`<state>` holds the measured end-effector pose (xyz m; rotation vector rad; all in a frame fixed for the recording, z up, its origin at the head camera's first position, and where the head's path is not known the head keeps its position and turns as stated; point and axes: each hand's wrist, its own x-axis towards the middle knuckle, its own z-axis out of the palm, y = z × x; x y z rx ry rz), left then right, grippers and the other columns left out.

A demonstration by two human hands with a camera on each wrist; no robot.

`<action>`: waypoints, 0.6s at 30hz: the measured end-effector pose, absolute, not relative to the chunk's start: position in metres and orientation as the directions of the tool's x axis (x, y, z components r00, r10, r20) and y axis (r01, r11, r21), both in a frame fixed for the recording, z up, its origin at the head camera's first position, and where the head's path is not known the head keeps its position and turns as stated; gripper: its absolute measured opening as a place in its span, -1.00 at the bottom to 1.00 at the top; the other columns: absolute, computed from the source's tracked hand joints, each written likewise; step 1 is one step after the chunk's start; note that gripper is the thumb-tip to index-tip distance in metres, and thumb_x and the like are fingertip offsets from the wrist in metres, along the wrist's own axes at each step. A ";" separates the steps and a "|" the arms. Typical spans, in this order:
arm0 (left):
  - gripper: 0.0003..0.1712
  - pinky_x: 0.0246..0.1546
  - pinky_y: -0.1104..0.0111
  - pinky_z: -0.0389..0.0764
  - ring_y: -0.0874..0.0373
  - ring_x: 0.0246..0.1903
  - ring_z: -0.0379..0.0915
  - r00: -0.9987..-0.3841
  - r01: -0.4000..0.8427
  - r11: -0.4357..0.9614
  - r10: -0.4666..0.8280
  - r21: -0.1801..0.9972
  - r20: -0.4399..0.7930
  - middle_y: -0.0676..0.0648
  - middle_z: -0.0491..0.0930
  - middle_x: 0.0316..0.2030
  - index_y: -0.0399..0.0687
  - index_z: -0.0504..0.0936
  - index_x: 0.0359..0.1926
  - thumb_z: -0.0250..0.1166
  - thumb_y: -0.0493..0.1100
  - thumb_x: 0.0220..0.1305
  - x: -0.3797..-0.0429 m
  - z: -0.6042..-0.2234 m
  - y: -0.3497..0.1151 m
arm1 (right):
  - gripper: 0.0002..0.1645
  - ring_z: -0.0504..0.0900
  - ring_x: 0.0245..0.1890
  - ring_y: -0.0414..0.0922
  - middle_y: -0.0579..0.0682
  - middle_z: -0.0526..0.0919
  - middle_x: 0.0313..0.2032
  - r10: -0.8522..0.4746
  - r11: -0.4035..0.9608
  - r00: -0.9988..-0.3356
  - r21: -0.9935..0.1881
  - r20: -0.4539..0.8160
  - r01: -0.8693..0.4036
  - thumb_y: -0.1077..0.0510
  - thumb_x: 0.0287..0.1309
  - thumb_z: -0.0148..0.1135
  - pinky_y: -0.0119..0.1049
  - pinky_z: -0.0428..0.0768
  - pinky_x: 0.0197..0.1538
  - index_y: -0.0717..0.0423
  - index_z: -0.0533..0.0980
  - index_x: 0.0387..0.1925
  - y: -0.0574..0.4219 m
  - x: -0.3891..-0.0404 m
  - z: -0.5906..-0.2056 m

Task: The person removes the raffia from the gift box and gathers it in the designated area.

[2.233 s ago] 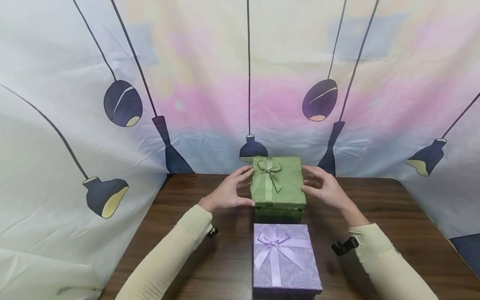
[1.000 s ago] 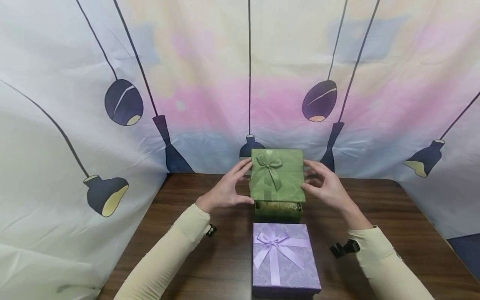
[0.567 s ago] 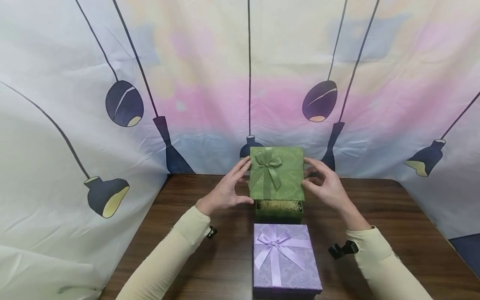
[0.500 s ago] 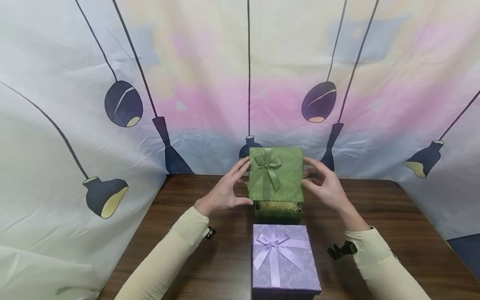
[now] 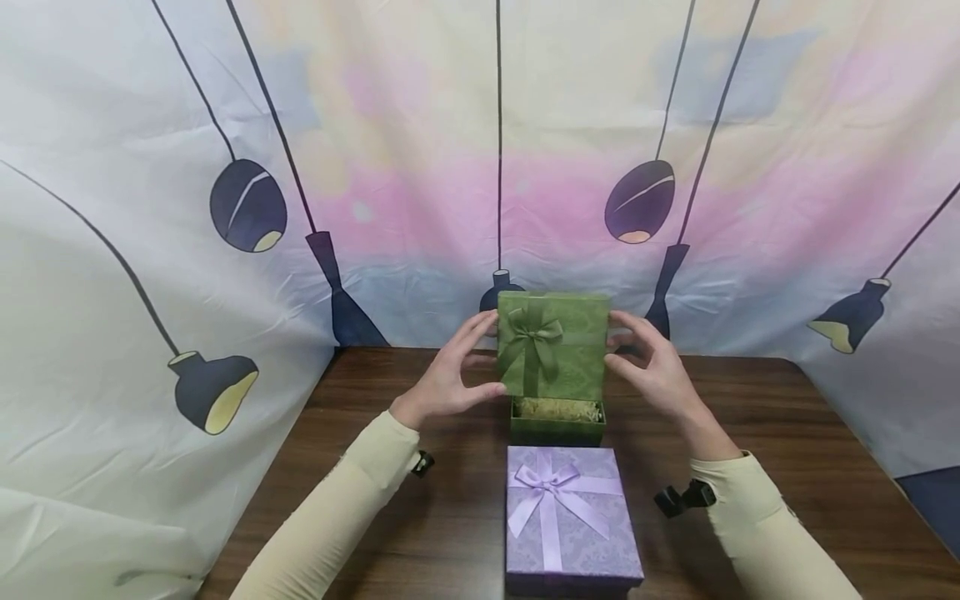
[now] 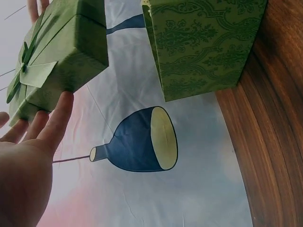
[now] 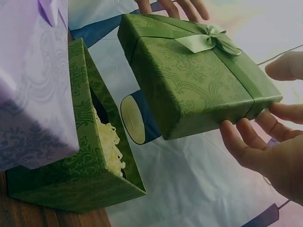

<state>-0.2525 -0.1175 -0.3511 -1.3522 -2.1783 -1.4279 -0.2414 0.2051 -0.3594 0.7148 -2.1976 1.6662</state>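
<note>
Both my left hand [image 5: 448, 377] and my right hand [image 5: 654, 371] grip the green gift box lid [image 5: 577, 362] by opposite sides. A matching ribbon and bow cross its top, and it tilts with that top turned toward me. In the right wrist view the lid [image 7: 189, 85] hangs apart from the green box base [image 7: 52, 189], fingertips along its side wall. The base [image 5: 557, 432] stands on the table under the lid, its mouth partly hidden. Pale yellow shredded filler [image 7: 110, 147] shows inside. The left wrist view catches the lid [image 6: 87, 45] over the fingertips.
A closed purple gift box [image 5: 566, 542] with a lilac bow sits directly in front of the green base, nearer me. The dark wooden table [image 5: 375, 517] ends at a fabric backdrop [image 5: 420, 208] printed with hanging lamps. Dark wrist cameras [image 5: 684, 497] are strapped on both wrists.
The lid has risen off the green base and tipped more toward me, with both hands moving up with it. The filler inside has come into view. The purple box has stayed put.
</note>
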 end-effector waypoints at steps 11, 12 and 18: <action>0.01 0.03 -0.03 0.63 -0.24 0.18 0.22 -0.608 0.731 0.058 0.507 0.680 0.610 -0.27 0.08 0.36 -0.22 0.02 0.51 0.38 -0.40 0.14 -0.264 -0.363 -0.117 | -0.34 0.49 0.08 -0.02 0.16 0.40 0.22 -0.201 0.208 -0.844 -0.820 0.497 -0.533 0.34 0.24 0.23 -0.48 0.57 0.02 0.16 0.30 0.36 0.203 -0.243 -0.361; -0.01 0.04 -0.07 0.61 -0.26 0.18 0.21 -0.620 0.720 0.062 0.505 0.691 0.600 -0.28 0.08 0.36 -0.24 0.02 0.51 0.37 -0.39 0.16 -0.260 -0.360 -0.116 | -0.35 0.49 0.08 -0.01 0.16 0.41 0.21 -0.199 0.207 -0.845 -0.822 0.497 -0.531 0.34 0.24 0.23 -0.48 0.57 0.03 0.17 0.30 0.35 0.203 -0.243 -0.362; -0.07 0.07 -0.16 0.55 -0.36 0.16 0.21 -0.652 0.697 0.074 0.479 0.713 0.588 -0.34 0.10 0.32 -0.35 0.04 0.48 0.33 -0.44 0.17 -0.251 -0.353 -0.115 | -0.40 0.51 0.06 -0.03 0.13 0.43 0.15 -0.185 0.196 -0.835 -0.814 0.518 -0.547 0.35 0.23 0.23 -0.49 0.56 0.03 0.22 0.32 0.29 0.200 -0.242 -0.363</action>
